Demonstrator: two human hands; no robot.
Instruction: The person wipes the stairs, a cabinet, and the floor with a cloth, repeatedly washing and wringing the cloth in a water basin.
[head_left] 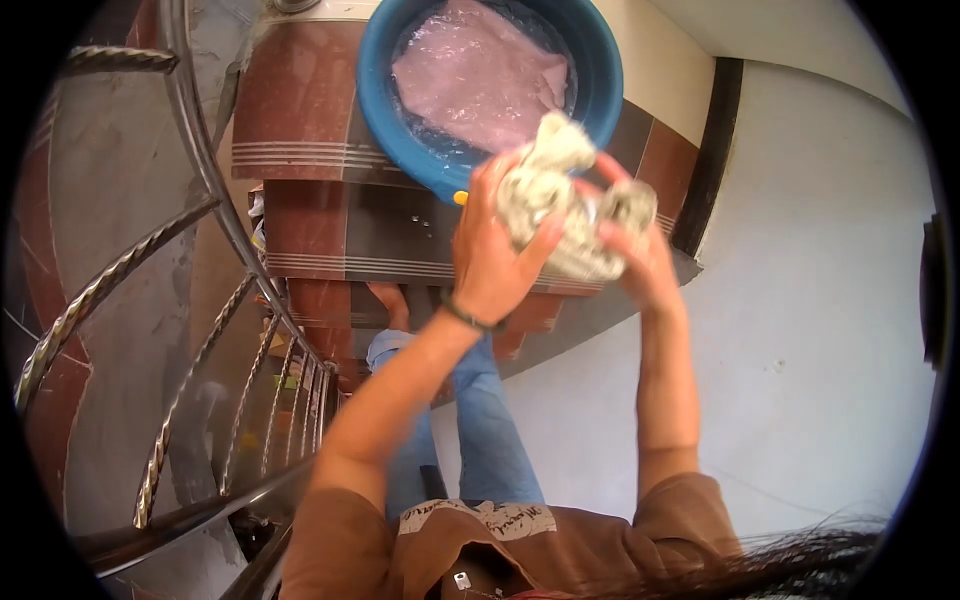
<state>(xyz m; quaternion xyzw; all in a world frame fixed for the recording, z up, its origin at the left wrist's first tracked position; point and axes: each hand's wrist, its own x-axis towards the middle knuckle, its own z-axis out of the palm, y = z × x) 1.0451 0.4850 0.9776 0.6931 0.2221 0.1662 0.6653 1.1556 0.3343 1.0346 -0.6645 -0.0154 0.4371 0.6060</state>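
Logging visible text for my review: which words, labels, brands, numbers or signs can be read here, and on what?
No text can be read with certainty.
Brown shirt: script-like lettering on the pale printed panel, too blurred to quote.
Blue basin, bundled cloth: no readable lettering.

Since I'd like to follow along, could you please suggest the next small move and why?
Perhaps lower the pale cloth into the blue tub: the left hand and right hand hold it bunched, and the tub contains water and a pink cloth.
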